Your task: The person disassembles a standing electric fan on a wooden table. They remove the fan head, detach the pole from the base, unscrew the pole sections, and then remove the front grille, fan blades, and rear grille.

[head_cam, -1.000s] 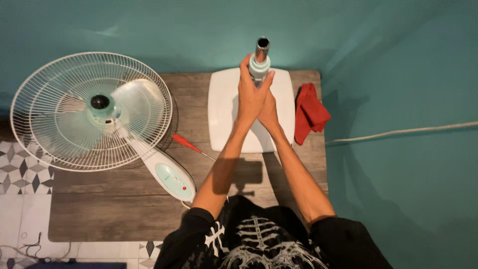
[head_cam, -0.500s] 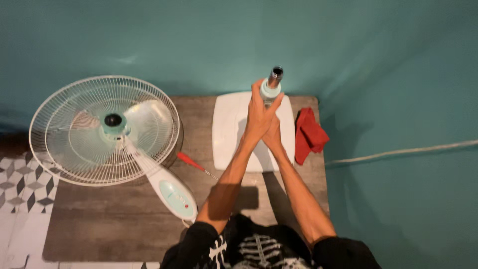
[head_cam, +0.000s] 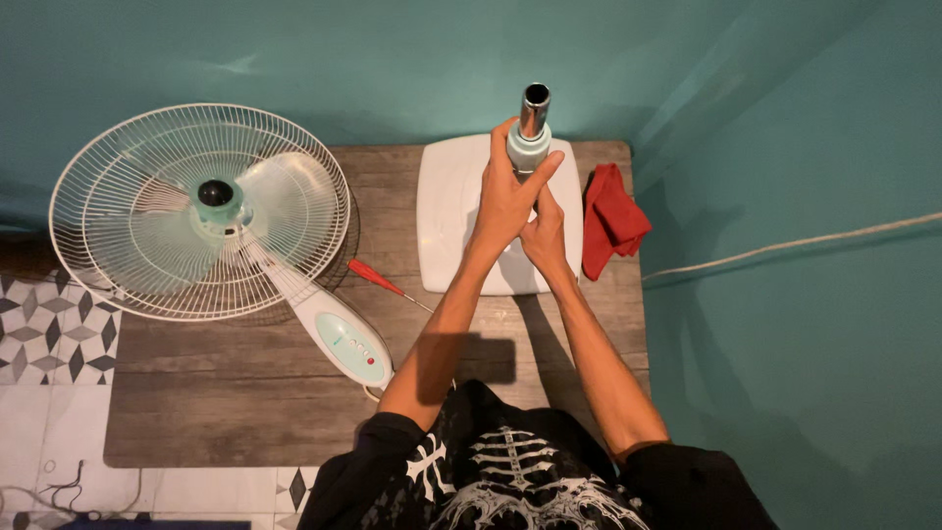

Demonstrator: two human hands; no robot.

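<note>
You wear a black long-sleeved top (head_cam: 510, 481) printed with a white skeleton ribcage, its sleeves pushed up, leaving both forearms bare.

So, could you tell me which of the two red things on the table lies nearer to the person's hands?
The crumpled red cloth, just right of the white fan base below the right hand. The red-handled screwdriver lies farther off, beside the fan head.

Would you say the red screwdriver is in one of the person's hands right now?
No, the red screwdriver lies on the wooden table beside the fan head, while both hands grip the upright pole.
</note>
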